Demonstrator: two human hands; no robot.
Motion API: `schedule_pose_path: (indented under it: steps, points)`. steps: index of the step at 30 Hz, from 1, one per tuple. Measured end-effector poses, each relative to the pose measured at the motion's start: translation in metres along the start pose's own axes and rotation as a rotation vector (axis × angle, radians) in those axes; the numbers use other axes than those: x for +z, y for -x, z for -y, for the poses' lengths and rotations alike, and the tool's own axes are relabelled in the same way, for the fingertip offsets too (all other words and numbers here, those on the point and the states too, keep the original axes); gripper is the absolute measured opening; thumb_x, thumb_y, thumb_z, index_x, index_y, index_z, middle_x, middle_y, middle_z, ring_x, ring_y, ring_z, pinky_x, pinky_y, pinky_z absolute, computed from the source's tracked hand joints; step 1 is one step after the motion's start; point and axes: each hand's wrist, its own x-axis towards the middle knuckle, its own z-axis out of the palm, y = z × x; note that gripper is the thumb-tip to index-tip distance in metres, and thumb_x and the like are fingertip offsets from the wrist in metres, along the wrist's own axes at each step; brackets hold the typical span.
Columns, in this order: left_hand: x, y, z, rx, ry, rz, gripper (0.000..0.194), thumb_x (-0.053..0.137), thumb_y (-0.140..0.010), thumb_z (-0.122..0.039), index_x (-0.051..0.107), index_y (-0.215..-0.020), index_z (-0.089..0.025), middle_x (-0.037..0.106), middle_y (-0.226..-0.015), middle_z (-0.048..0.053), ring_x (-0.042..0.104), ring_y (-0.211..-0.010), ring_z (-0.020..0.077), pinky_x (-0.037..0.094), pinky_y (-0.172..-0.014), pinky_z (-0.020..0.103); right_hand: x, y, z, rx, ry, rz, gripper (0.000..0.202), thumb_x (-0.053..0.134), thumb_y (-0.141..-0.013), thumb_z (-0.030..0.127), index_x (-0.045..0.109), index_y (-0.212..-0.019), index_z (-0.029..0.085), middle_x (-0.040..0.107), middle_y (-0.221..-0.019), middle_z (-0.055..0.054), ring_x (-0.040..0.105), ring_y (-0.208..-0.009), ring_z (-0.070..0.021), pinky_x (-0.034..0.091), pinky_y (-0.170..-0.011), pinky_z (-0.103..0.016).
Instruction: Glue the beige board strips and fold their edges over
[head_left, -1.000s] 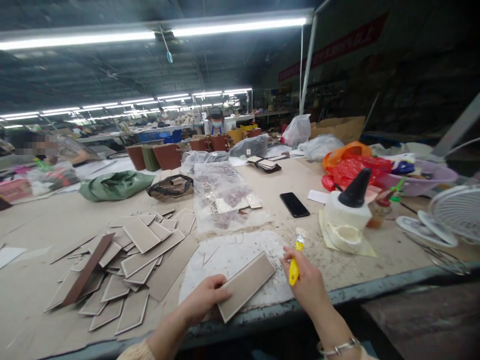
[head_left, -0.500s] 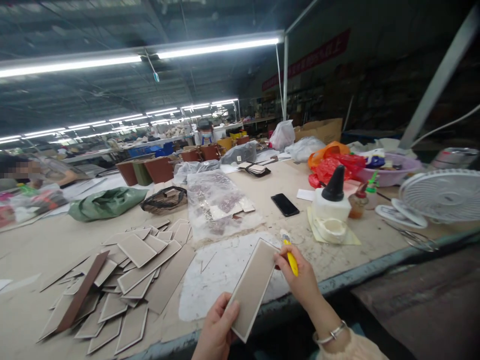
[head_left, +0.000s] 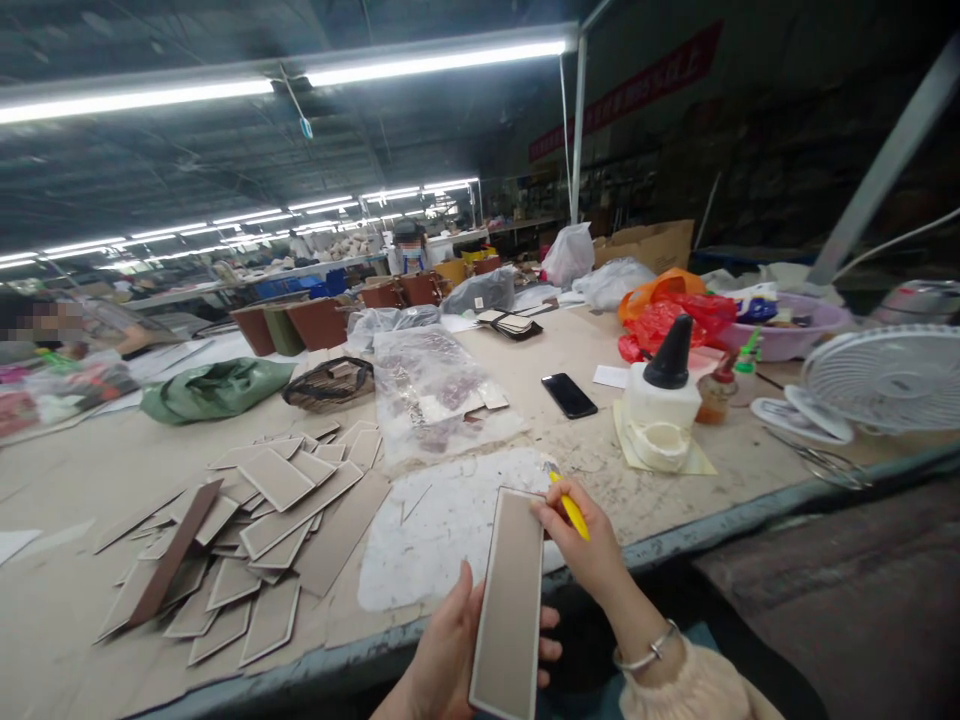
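Observation:
A long beige panel (head_left: 510, 600) with a pale border stands steeply tilted in front of me. My left hand (head_left: 450, 640) supports it from behind, fingertips showing past its right edge and thumb raised at the left. A yellow-handled brush (head_left: 574, 512) is gripped in my right hand (head_left: 589, 535), whose thumb and fingers also touch the panel's top right corner. The brush's light tip points up and away. On the left of the table lies a loose pile of similar panels (head_left: 277, 480), with a narrow brown strip (head_left: 176, 550) across it.
Behind the hands lies a stained white sheet (head_left: 420, 510) with a clear plastic bag (head_left: 442, 390) beyond. A phone (head_left: 570, 395), a white bottle with black cone (head_left: 660, 400), scissors (head_left: 825, 465) and a fan (head_left: 885, 380) are to the right. A co-worker (head_left: 97, 325) sits far left.
The panel has turned more upright and come lower and nearer to me. My left hand has shifted from pinching its lower edge to supporting it from behind. My right hand keeps the brush.

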Motion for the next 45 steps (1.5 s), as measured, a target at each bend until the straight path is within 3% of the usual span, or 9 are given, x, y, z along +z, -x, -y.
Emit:
schedule_pose_path:
  steps: [4,7,13,17,22,26,31,39,45]
  points:
    - [-0.007,-0.003,0.004,-0.114,-0.037,-0.019,0.094,0.021,-0.082,-0.078,0.064,-0.107,0.002,0.069,-0.085,0.019,0.068,-0.073,0.0230,0.051,-0.072,0.031,0.005,0.003,-0.003,-0.012,0.072,0.025,0.019,0.058,-0.084,0.039,0.048,-0.081,0.023,0.066,-0.079,-0.001,0.064,-0.069,-0.0171,0.052,-0.061,-0.027]
    - [-0.014,-0.005,0.005,-0.099,-0.055,-0.085,0.095,0.022,-0.081,-0.080,0.067,-0.099,0.001,0.068,-0.077,0.016,0.068,-0.067,0.0212,0.050,-0.066,0.027,0.005,0.003,-0.003,-0.084,0.145,-0.035,0.015,0.057,-0.085,0.035,0.046,-0.084,0.024,0.069,-0.102,-0.007,0.068,-0.089,-0.0199,0.053,-0.078,-0.033]
    - [-0.022,-0.008,0.007,-0.029,-0.047,-0.213,0.090,0.025,-0.081,-0.079,0.069,-0.091,-0.001,0.067,-0.076,0.014,0.065,-0.063,0.0189,0.053,-0.064,0.028,0.003,0.004,-0.001,-0.427,0.370,-0.033,0.010,0.056,-0.088,0.023,0.047,-0.087,0.025,0.069,-0.092,-0.004,0.067,-0.086,-0.0173,0.053,-0.078,-0.031]
    - [-0.024,-0.007,0.011,-0.009,-0.071,-0.225,0.087,0.025,-0.083,-0.077,0.069,-0.094,-0.003,0.067,-0.076,0.014,0.065,-0.064,0.0189,0.053,-0.068,0.029,0.006,0.005,-0.001,-0.488,0.418,0.015,0.010,0.054,-0.087,0.018,0.047,-0.088,0.025,0.067,-0.090,-0.002,0.065,-0.085,-0.0160,0.051,-0.078,-0.029]
    - [-0.032,-0.005,0.012,-0.030,-0.108,-0.216,0.086,0.025,-0.082,-0.077,0.068,-0.094,-0.003,0.067,-0.078,0.014,0.066,-0.065,0.0184,0.053,-0.070,0.029,0.007,0.005,-0.004,-0.470,0.423,0.024,0.009,0.054,-0.087,0.018,0.048,-0.090,0.024,0.065,-0.089,-0.002,0.064,-0.083,-0.0163,0.051,-0.075,-0.029]
    - [-0.038,-0.006,0.013,-0.028,-0.132,-0.209,0.086,0.025,-0.083,-0.077,0.068,-0.092,-0.003,0.067,-0.077,0.014,0.065,-0.066,0.0187,0.053,-0.071,0.030,0.007,0.004,-0.005,-0.341,0.376,0.077,0.009,0.056,-0.086,0.021,0.050,-0.090,0.024,0.065,-0.087,-0.001,0.064,-0.080,-0.0153,0.050,-0.074,-0.028]
    - [-0.031,-0.004,0.014,0.003,-0.108,-0.229,0.085,0.026,-0.085,-0.074,0.068,-0.093,-0.001,0.066,-0.076,0.014,0.064,-0.064,0.0180,0.052,-0.069,0.028,0.008,0.005,0.001,-0.183,0.325,0.138,0.010,0.059,-0.084,0.024,0.050,-0.088,0.024,0.064,-0.083,0.001,0.062,-0.073,-0.0141,0.049,-0.069,-0.026]
    - [-0.021,0.000,0.011,-0.002,-0.067,-0.187,0.087,0.026,-0.083,-0.076,0.069,-0.089,-0.001,0.064,-0.074,0.014,0.063,-0.064,0.0174,0.052,-0.067,0.028,0.012,0.012,0.012,-0.097,0.268,0.276,0.011,0.061,-0.082,0.028,0.051,-0.085,0.022,0.058,-0.073,0.003,0.059,-0.066,-0.0133,0.046,-0.063,-0.025]
    - [-0.018,0.000,0.008,0.017,0.022,-0.297,0.076,0.036,-0.085,-0.070,0.068,-0.099,-0.003,0.068,-0.087,0.016,0.065,-0.072,0.0202,0.052,-0.070,0.030,0.012,0.017,0.013,-0.028,0.183,0.333,0.014,0.061,-0.084,0.031,0.049,-0.084,0.023,0.059,-0.074,0.003,0.058,-0.065,-0.0130,0.046,-0.062,-0.024]
